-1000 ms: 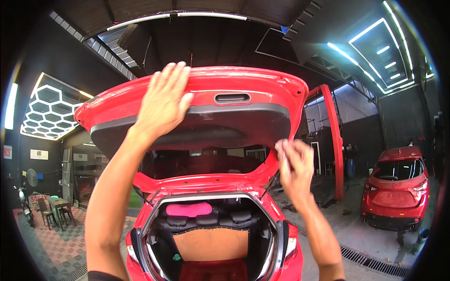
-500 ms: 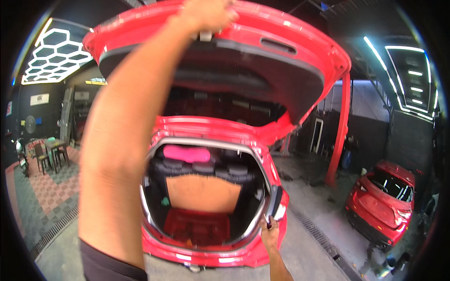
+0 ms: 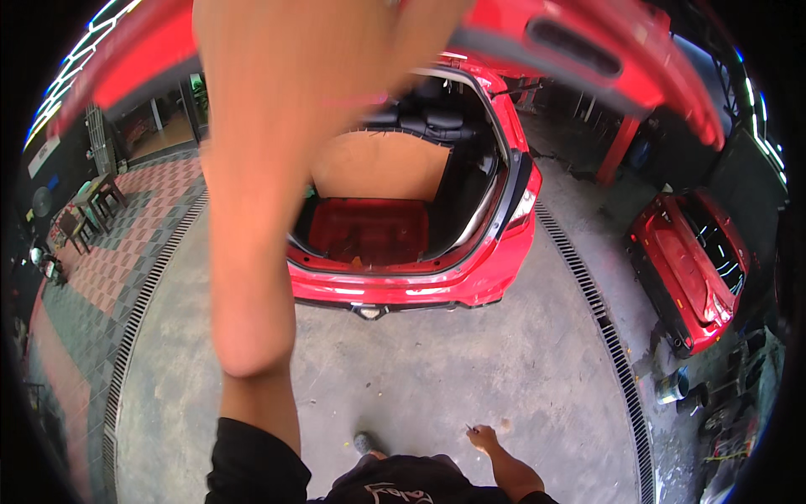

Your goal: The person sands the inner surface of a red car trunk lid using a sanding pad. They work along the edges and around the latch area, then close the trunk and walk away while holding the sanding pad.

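My left arm reaches up, and my left hand (image 3: 327, 67) is at the lower edge of the raised red tailgate (image 3: 537, 25). Motion smears this hand, and its fingers run past the top of the picture. Below it is the open boot of a red hatchback, with a tan panel (image 3: 382, 165) behind a red boot floor (image 3: 369, 231). Down by my right side, my right hand (image 3: 483, 438) is closed around something small and dark, too small to name. It touches no part of the car.
A second red car (image 3: 684, 269) is parked at the right, beyond a floor drain grate (image 3: 588, 290). Another grate (image 3: 159, 260) runs along the left. Chairs and a table (image 3: 92, 193) stand on checkered tiles. A red post (image 3: 620, 151) rises behind the hatchback.
The tailgate has come down and nearer, with my left hand at its edge. My right hand has left the area by the right tail light and dropped to my side. The view has tilted down.
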A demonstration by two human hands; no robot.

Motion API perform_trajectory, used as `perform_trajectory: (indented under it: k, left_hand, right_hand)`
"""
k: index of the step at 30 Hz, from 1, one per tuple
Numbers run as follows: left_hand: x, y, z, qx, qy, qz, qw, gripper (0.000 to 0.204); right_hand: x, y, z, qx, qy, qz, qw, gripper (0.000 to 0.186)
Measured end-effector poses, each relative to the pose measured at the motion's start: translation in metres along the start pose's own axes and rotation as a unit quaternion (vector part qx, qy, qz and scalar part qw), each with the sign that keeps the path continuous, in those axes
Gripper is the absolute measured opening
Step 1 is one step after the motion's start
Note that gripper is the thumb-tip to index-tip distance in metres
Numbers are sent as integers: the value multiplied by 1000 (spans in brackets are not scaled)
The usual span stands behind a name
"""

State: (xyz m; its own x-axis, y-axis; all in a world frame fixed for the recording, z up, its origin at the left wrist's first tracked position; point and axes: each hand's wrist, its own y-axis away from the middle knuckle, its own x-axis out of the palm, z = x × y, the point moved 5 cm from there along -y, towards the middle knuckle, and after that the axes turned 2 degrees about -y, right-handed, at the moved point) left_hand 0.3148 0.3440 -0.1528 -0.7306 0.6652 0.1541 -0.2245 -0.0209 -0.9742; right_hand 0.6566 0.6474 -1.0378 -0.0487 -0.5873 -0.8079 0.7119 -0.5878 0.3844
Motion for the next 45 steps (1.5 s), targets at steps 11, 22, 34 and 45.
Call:
perform_trajectory:
  k: [11, 22, 34, 45]
  left_hand:
    - [-45, 379, -76, -127, 29, 216, 968, 61]
    - [-53, 471, -200, -256, 80, 285, 920, 84]
    - [-41, 449, -214, -69, 181, 418, 887, 91]
    - [-87, 467, 67, -379, -158, 344, 845, 77]
  right_hand:
    - [36, 223, -165, 131, -276, 59, 950, 32]
    - [-29, 272, -226, 354, -304, 22, 884, 48]
    - [-65, 174, -138, 249, -288, 13, 924, 47]
    - [-135, 59, -273, 134, -143, 196, 961, 55]
